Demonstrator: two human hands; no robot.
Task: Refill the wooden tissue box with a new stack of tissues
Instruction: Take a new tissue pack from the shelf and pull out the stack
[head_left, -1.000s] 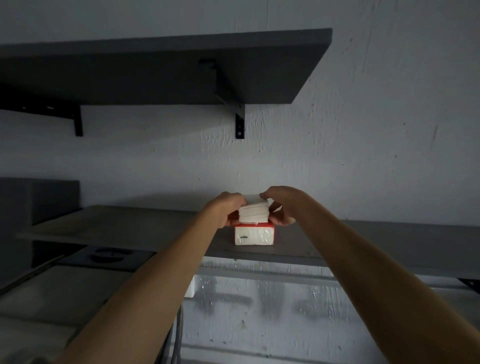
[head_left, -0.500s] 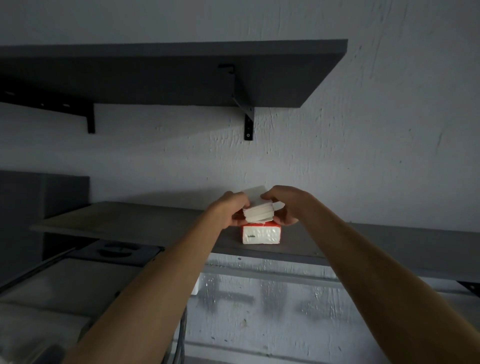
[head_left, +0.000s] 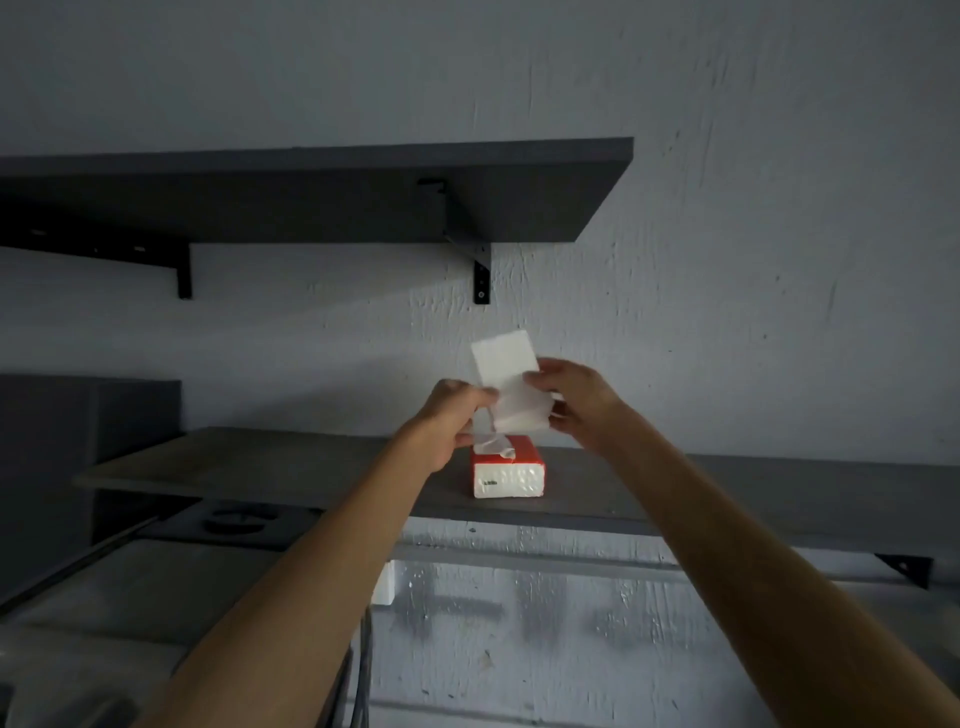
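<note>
White folded tissue stack (head_left: 514, 395) pinched between left hand (head_left: 451, 421) and right hand (head_left: 576, 397), just above red-and-white plastic tissue pack (head_left: 508, 470) on grey shelf (head_left: 291, 467).

Dark wall shelf (head_left: 311, 197) on black brackets (head_left: 481, 273), grey ledge (head_left: 260, 467) beneath, rough white wall (head_left: 727, 312) behind.

No text can be read; the tissue pack (head_left: 508, 474) bears a small dark mark, too blurred.
</note>
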